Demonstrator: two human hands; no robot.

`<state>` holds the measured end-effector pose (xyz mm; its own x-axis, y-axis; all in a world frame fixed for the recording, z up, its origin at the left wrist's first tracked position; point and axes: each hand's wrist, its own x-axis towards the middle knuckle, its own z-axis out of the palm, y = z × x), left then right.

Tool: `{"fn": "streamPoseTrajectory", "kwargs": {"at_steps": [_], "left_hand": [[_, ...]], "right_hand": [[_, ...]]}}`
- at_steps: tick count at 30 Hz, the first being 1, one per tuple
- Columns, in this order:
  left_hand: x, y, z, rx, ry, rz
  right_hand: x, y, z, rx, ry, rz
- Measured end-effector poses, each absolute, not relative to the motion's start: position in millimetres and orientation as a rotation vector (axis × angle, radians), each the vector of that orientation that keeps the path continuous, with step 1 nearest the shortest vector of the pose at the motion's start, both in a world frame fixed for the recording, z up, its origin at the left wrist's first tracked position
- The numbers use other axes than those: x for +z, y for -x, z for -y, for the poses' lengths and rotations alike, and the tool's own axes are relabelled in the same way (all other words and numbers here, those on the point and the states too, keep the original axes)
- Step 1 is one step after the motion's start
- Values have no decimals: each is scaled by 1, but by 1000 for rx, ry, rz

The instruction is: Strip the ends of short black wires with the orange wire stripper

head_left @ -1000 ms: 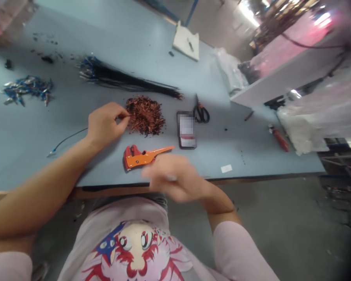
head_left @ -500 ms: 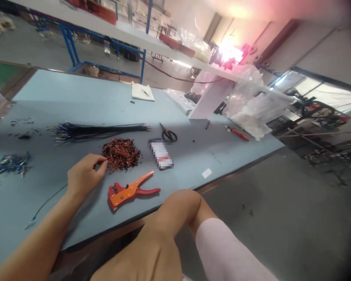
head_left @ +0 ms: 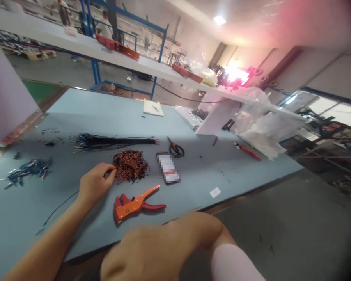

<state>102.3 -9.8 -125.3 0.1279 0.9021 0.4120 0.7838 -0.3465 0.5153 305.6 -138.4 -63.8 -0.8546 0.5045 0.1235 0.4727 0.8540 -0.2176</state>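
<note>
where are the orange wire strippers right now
In the head view, the orange wire strippers lie on the blue table, just below the copper wire pile and to the right of the left hand.

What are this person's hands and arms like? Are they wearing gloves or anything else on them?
The left hand and right hand are bare, with no gloves, and no ring or watch shows. A pale pink sleeve covers the right arm above the elbow. No sleeve shows on the left arm in this view.
</note>
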Motion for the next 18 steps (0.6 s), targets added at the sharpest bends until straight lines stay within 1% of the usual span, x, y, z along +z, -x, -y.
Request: {"fn": "streamPoseTrajectory", "kwargs": {"at_steps": [2, 5, 8, 11, 14, 16, 18], "left_hand": [[-124, -102, 9, 1099, -2156, -1709], [-120, -105, 9, 1223, -1999, -1733], [-118, -109, 8, 1282, -1837, -1701], [-118, -113, 8, 1343, -1694, -1668], [-117, -113, 9, 1418, -1663, -1634], [-114, -111, 9, 1489, -1689, -1605], [-110, -107, 9, 1567, -1703, -1593]], "right_hand": [[-73, -311, 124, 257, 745, 2873], [-94, -332, 112, 198, 1194, 2758], [-119, -350, 111, 260, 1360, 2725], [-135, -353, 110, 211, 1393, 2668], [-137, -352, 99, 212, 1366, 2662], [-131, -355, 88, 283, 1326, 2625], [-121, -361, 77, 413, 1288, 2458]]}}
